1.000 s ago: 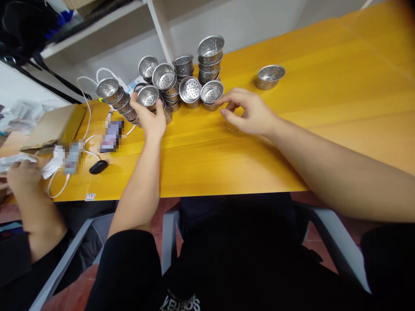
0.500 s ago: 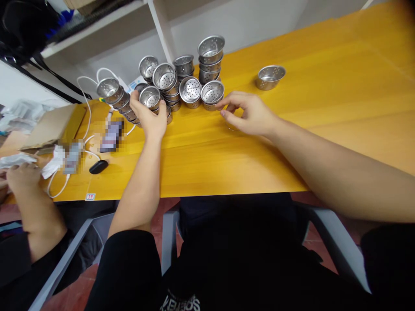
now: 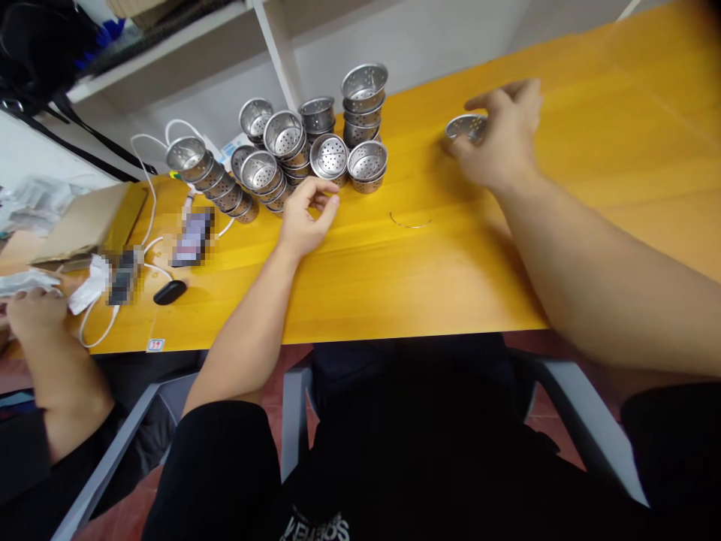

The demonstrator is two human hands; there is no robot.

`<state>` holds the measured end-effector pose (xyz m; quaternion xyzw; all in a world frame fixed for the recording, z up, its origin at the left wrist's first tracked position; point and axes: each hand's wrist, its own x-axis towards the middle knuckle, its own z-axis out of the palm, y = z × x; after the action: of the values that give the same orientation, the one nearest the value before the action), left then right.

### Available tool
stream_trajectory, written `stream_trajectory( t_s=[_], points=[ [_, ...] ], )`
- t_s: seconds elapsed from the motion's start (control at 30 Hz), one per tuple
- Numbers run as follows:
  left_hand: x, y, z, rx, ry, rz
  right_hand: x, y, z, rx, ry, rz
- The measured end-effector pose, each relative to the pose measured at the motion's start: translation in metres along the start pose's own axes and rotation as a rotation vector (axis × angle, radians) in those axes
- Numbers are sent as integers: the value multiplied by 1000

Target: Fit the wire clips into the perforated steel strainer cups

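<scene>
My right hand (image 3: 501,139), slightly blurred, reaches over a lone perforated metal cup (image 3: 463,126) on the right of the table. Its thumb is at the cup's near side and the other fingers are spread beyond the rim; firm contact cannot be made out. My left hand (image 3: 309,218) hovers in front of the stacked cups, fingers loosely curled and thumb apart, nothing visible in it. Just beyond it are a short stack of perforated cups (image 3: 367,167) and a tilted cup (image 3: 330,158). A taller stack (image 3: 363,101) rises behind them.
A thin curved wire (image 3: 411,225) lies on the yellow table (image 3: 394,293) between my hands. Leftward are a leaning cup stack (image 3: 217,180), a blurred-out phone (image 3: 193,239), white cables and a black oval case (image 3: 170,292). Another person's hand (image 3: 37,312) is at far left.
My right hand has moved right and away from me, from the short stack to the lone cup. My left hand has come off the left stacks and shifted right, towards me.
</scene>
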<state>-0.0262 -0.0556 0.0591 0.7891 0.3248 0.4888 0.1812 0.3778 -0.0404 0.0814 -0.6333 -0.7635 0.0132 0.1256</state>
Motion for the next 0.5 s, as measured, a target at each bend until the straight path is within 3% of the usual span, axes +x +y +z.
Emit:
stream_trajectory(
  t_s=[0.1,0.2,0.3,0.4,0.5],
  points=[
    [-3,1,5,-70,-33,-92,9,27,19,69,55,174],
    [-2,3,5,-86,-39,-141,14,35,30,176,169,230],
    [-2,4,5,-97,-44,-145,10,21,21,243,231,218],
    [-3,3,6,-96,-82,-142,-3,-6,-1,284,250,173],
    [-7,-2,9,-96,-118,-146,-18,-35,-18,360,341,-12]
  ],
)
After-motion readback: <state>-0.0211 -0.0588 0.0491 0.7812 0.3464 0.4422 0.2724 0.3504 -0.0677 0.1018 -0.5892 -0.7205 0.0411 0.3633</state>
